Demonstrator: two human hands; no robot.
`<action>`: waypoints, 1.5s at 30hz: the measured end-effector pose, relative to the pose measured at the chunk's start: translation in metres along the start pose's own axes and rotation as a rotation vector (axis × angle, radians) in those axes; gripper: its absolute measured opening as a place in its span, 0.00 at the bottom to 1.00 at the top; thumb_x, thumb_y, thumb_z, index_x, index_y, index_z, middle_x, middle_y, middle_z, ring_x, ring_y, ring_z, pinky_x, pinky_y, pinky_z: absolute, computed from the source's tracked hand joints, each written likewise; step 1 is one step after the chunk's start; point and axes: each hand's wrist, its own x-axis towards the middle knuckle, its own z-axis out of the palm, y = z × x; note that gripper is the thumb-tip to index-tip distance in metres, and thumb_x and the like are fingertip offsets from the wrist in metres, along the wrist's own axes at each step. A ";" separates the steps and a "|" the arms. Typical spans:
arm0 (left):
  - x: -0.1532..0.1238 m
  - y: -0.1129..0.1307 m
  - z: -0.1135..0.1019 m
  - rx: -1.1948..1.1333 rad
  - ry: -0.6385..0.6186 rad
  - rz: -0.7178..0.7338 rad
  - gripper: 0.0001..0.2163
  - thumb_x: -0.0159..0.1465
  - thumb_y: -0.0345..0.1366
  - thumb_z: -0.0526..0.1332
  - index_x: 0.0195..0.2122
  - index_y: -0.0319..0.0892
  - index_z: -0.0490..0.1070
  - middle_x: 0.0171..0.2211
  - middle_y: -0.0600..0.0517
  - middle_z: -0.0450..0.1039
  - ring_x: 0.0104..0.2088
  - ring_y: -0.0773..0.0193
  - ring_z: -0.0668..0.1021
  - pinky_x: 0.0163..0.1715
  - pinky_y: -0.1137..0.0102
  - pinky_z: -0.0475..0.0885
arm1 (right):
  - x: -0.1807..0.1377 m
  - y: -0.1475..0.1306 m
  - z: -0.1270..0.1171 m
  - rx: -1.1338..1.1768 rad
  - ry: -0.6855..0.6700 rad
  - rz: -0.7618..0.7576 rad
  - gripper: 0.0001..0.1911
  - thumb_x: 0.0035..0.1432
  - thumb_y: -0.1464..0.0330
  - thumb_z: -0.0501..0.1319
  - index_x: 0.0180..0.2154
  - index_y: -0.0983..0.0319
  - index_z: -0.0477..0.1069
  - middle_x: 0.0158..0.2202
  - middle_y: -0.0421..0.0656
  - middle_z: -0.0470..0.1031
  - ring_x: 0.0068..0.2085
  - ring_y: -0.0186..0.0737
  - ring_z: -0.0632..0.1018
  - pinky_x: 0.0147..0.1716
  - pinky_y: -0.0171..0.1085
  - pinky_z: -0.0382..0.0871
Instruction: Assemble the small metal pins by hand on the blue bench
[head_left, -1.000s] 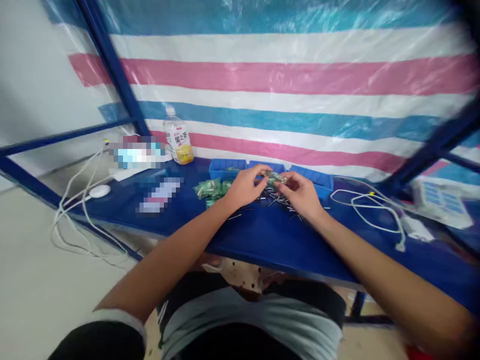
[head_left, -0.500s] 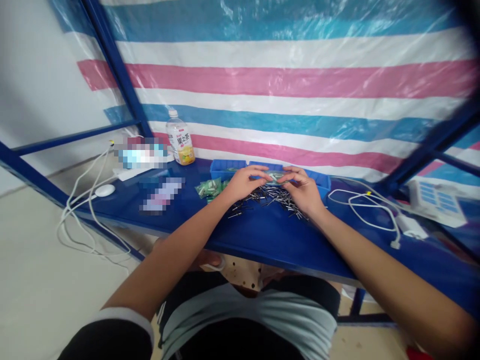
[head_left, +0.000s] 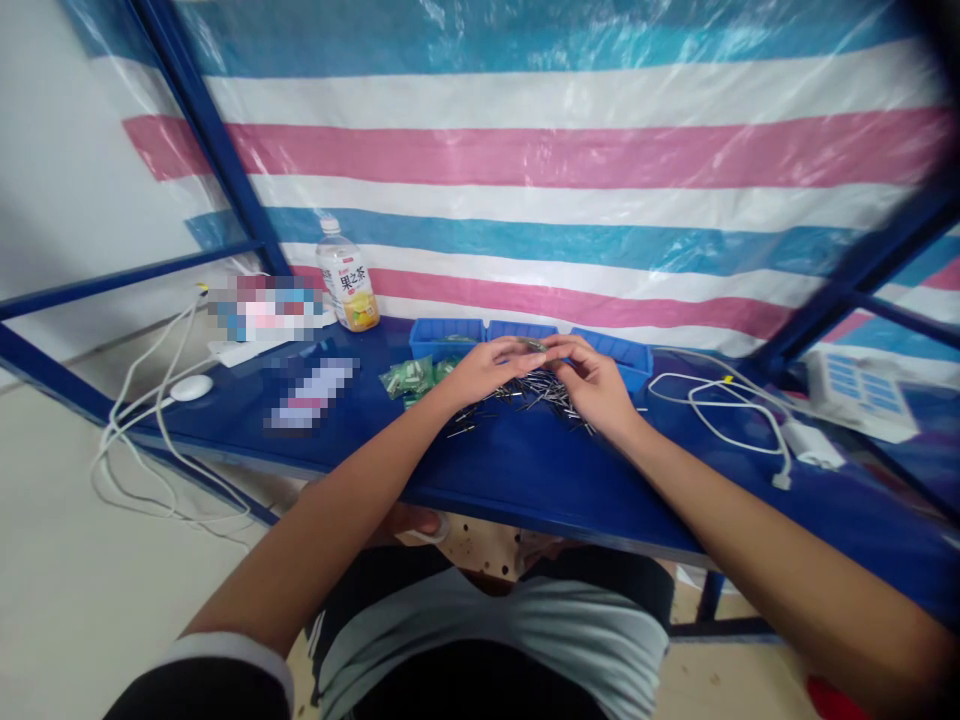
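Over a pile of thin metal pins [head_left: 544, 392], my left hand [head_left: 491, 368] and my right hand [head_left: 596, 385] meet with their fingertips together. Between them they pinch a small clear greenish plastic bag [head_left: 534, 345], mostly covered by the fingers. What is inside the bag does not show clearly. Just left of my left hand lie several green-tinted bags [head_left: 409, 378] with small pale parts in them. Behind the hands stand three blue bins, a left bin [head_left: 427, 345], a middle bin [head_left: 521, 328] and a right bin [head_left: 634, 365].
A drink bottle [head_left: 349, 285] stands at the back left of the blue table [head_left: 495, 470]. White cables and a round white device [head_left: 192, 388] lie at the left. To the right are a white cable with an adapter [head_left: 814, 445] and a white box [head_left: 862, 392]. Striped sheeting hangs behind.
My hands have come closer together, and the bag that showed between them is now largely hidden by the fingers. The view has shifted slightly, so the surroundings sit further left.
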 end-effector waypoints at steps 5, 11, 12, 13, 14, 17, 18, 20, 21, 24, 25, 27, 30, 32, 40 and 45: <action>0.002 -0.008 -0.007 0.169 0.051 0.030 0.18 0.72 0.50 0.60 0.49 0.41 0.81 0.45 0.45 0.82 0.45 0.56 0.82 0.48 0.61 0.77 | -0.002 -0.005 0.003 0.081 -0.069 0.046 0.06 0.66 0.66 0.63 0.38 0.56 0.80 0.49 0.44 0.81 0.53 0.46 0.80 0.59 0.50 0.72; 0.003 -0.006 -0.026 0.540 0.273 0.187 0.14 0.73 0.41 0.59 0.55 0.49 0.80 0.47 0.48 0.83 0.44 0.59 0.82 0.47 0.61 0.76 | -0.001 0.002 0.001 0.111 -0.021 0.158 0.07 0.64 0.64 0.64 0.40 0.57 0.80 0.47 0.44 0.82 0.47 0.45 0.81 0.49 0.46 0.77; 0.003 -0.004 -0.031 0.604 0.319 0.220 0.14 0.73 0.40 0.59 0.56 0.50 0.80 0.49 0.48 0.83 0.46 0.58 0.82 0.50 0.60 0.76 | -0.001 0.004 0.001 0.095 -0.018 0.182 0.07 0.64 0.64 0.64 0.41 0.57 0.80 0.46 0.44 0.82 0.44 0.44 0.81 0.47 0.45 0.77; 0.003 -0.003 -0.037 0.674 0.364 0.250 0.14 0.73 0.37 0.59 0.55 0.49 0.80 0.51 0.48 0.82 0.50 0.57 0.81 0.55 0.59 0.74 | -0.001 0.005 0.000 0.075 -0.017 0.206 0.08 0.64 0.64 0.63 0.41 0.58 0.80 0.46 0.44 0.82 0.41 0.42 0.81 0.45 0.44 0.77; 0.003 -0.003 -0.044 0.757 0.413 0.261 0.14 0.72 0.35 0.59 0.53 0.49 0.81 0.51 0.48 0.82 0.54 0.55 0.79 0.59 0.56 0.72 | -0.002 0.006 0.000 0.053 -0.020 0.226 0.08 0.64 0.64 0.63 0.42 0.58 0.80 0.45 0.43 0.82 0.38 0.41 0.81 0.43 0.43 0.77; 0.002 -0.010 -0.061 0.981 0.440 0.189 0.15 0.70 0.31 0.58 0.52 0.47 0.82 0.56 0.47 0.80 0.64 0.50 0.71 0.68 0.48 0.62 | -0.003 0.007 0.001 -0.027 -0.055 0.231 0.10 0.65 0.64 0.61 0.41 0.58 0.80 0.41 0.43 0.82 0.35 0.40 0.80 0.38 0.41 0.75; 0.001 -0.015 -0.066 1.030 0.458 0.131 0.15 0.69 0.31 0.58 0.51 0.45 0.82 0.58 0.45 0.78 0.65 0.47 0.70 0.68 0.46 0.61 | -0.004 0.006 0.001 -0.068 -0.075 0.210 0.10 0.66 0.64 0.60 0.41 0.58 0.80 0.41 0.43 0.82 0.36 0.41 0.80 0.37 0.41 0.75; -0.002 -0.026 -0.071 1.085 0.451 0.017 0.15 0.69 0.35 0.59 0.52 0.43 0.82 0.61 0.42 0.75 0.64 0.44 0.71 0.67 0.43 0.61 | -0.005 0.004 0.001 -0.187 -0.136 0.126 0.10 0.66 0.65 0.60 0.43 0.57 0.80 0.42 0.44 0.82 0.39 0.44 0.80 0.40 0.43 0.75; -0.003 -0.031 -0.073 1.092 0.418 -0.021 0.15 0.69 0.36 0.58 0.51 0.44 0.82 0.60 0.42 0.76 0.62 0.44 0.72 0.65 0.42 0.62 | -0.005 0.003 0.001 -0.255 -0.177 0.064 0.10 0.66 0.66 0.61 0.45 0.57 0.80 0.44 0.45 0.82 0.43 0.46 0.80 0.43 0.46 0.76; -0.005 -0.041 -0.073 1.087 0.347 -0.083 0.15 0.71 0.42 0.56 0.44 0.46 0.83 0.52 0.44 0.80 0.56 0.46 0.76 0.66 0.37 0.57 | -0.005 -0.002 0.000 -0.406 -0.315 -0.118 0.15 0.66 0.67 0.64 0.53 0.56 0.79 0.50 0.48 0.82 0.53 0.54 0.78 0.56 0.55 0.71; -0.005 -0.042 -0.073 1.085 0.329 -0.093 0.15 0.72 0.43 0.56 0.43 0.46 0.83 0.51 0.44 0.81 0.55 0.46 0.76 0.67 0.34 0.53 | -0.005 -0.004 0.001 -0.427 -0.359 -0.163 0.16 0.66 0.66 0.64 0.55 0.55 0.79 0.52 0.49 0.81 0.55 0.55 0.77 0.59 0.58 0.69; -0.006 -0.041 -0.071 1.079 0.322 -0.107 0.16 0.72 0.45 0.56 0.43 0.46 0.83 0.51 0.43 0.80 0.55 0.45 0.76 0.66 0.32 0.50 | -0.005 -0.005 0.004 -0.439 -0.438 -0.226 0.18 0.67 0.66 0.64 0.57 0.53 0.78 0.56 0.49 0.79 0.59 0.57 0.74 0.61 0.60 0.67; -0.005 -0.036 -0.068 1.069 0.368 -0.080 0.17 0.72 0.47 0.56 0.45 0.44 0.82 0.56 0.41 0.77 0.58 0.44 0.74 0.67 0.37 0.55 | -0.005 -0.005 0.012 -0.444 -0.535 -0.290 0.18 0.69 0.66 0.62 0.58 0.51 0.78 0.60 0.48 0.77 0.62 0.57 0.71 0.63 0.61 0.65; -0.004 -0.031 -0.063 1.061 0.408 -0.010 0.17 0.72 0.46 0.56 0.48 0.44 0.82 0.56 0.42 0.76 0.59 0.47 0.73 0.66 0.45 0.61 | -0.004 -0.002 0.018 -0.467 -0.557 -0.308 0.16 0.69 0.66 0.62 0.55 0.52 0.80 0.57 0.49 0.78 0.60 0.56 0.72 0.61 0.60 0.66; -0.002 -0.005 -0.020 0.892 0.302 0.326 0.13 0.74 0.39 0.55 0.49 0.43 0.79 0.54 0.43 0.76 0.59 0.51 0.74 0.65 0.52 0.66 | 0.000 0.013 0.019 -0.525 -0.503 -0.280 0.15 0.65 0.78 0.60 0.46 0.58 0.81 0.46 0.48 0.81 0.48 0.49 0.79 0.52 0.49 0.74; -0.005 0.000 -0.003 0.853 0.216 0.374 0.13 0.74 0.37 0.55 0.49 0.43 0.79 0.53 0.43 0.77 0.58 0.52 0.75 0.66 0.52 0.65 | 0.001 0.016 0.015 -0.533 -0.436 -0.219 0.15 0.60 0.81 0.61 0.43 0.59 0.80 0.41 0.47 0.81 0.43 0.48 0.80 0.47 0.45 0.75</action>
